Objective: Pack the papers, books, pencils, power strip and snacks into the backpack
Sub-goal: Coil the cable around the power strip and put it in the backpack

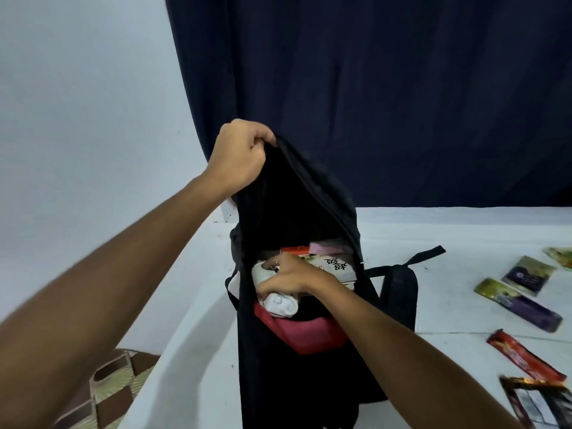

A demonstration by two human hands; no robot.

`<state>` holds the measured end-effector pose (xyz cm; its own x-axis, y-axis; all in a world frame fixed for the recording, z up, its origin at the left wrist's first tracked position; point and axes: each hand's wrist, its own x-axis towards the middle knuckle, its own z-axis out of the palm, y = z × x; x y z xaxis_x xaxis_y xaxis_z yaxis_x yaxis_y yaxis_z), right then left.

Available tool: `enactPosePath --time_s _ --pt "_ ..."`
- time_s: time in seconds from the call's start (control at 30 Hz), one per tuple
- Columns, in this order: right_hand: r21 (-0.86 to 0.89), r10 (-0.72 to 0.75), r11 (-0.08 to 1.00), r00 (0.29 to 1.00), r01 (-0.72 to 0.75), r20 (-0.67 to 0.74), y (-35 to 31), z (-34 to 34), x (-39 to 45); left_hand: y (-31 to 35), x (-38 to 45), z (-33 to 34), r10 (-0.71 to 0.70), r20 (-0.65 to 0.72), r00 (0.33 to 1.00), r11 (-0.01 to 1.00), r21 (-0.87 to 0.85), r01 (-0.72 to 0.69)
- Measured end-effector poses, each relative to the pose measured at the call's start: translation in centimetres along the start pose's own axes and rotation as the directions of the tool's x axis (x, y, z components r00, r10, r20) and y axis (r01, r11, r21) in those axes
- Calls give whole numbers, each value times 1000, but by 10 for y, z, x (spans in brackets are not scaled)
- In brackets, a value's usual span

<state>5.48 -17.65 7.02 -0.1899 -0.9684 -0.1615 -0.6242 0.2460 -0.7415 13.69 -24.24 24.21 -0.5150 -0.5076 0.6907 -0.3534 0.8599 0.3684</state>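
A black backpack [297, 376] stands on the white table [448, 239] with its main compartment wide open. My left hand [238, 153] grips the top edge of the flap and holds it up. My right hand [288, 280] reaches into the opening and holds the white power strip [278, 300] at the front of the compartment. Behind it sit books [335, 264] and papers [325, 247]. A red inner pocket [303, 332] shows below the strip. Several snack packets lie on the table at the right: a purple one [526, 305], a red one [526, 356], another purple one [527, 274].
A dark blue curtain [371, 97] hangs behind the table, with a pale wall to the left. The backpack's straps [399, 286] trail to the right on the table. A dark snack packet [538, 404] lies at the lower right corner. Patterned floor tiles [105, 388] show at the lower left.
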Motion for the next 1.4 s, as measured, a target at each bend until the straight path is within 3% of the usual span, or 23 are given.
enactPosePath --time_s 0.27,0.4,0.63,0.9,1.03,1.1,1.23,1.4 --pt "-75 7 997 1000 -7 1 -9 -17 14 18 12 0 81 135 988 996 -41 -76" --pt "-144 20 989 999 -25 -38 -23 -29 22 28 16 -6 85 217 972 993 -100 -65" --pt "-292 63 955 998 -51 30 -39 -37 30 26 11 -10 62 272 960 986 -168 -16" --pt "-129 91 989 989 -75 120 -40 -44 35 25 4 -12 25 299 954 982 -184 32" --pt "9 45 999 999 -46 29 -24 -41 42 29 2 -12 25 304 952 983 -182 32" --pt "-21 17 1000 1000 -17 5 -16 -34 42 29 0 -13 30 311 950 980 -195 33" --pt "-257 46 965 999 -51 -27 -1 -13 42 19 -1 -17 -5 306 952 978 -196 68" --pt "-217 13 976 999 -24 -53 31 18 36 5 -13 -14 -46 331 943 973 -200 118"
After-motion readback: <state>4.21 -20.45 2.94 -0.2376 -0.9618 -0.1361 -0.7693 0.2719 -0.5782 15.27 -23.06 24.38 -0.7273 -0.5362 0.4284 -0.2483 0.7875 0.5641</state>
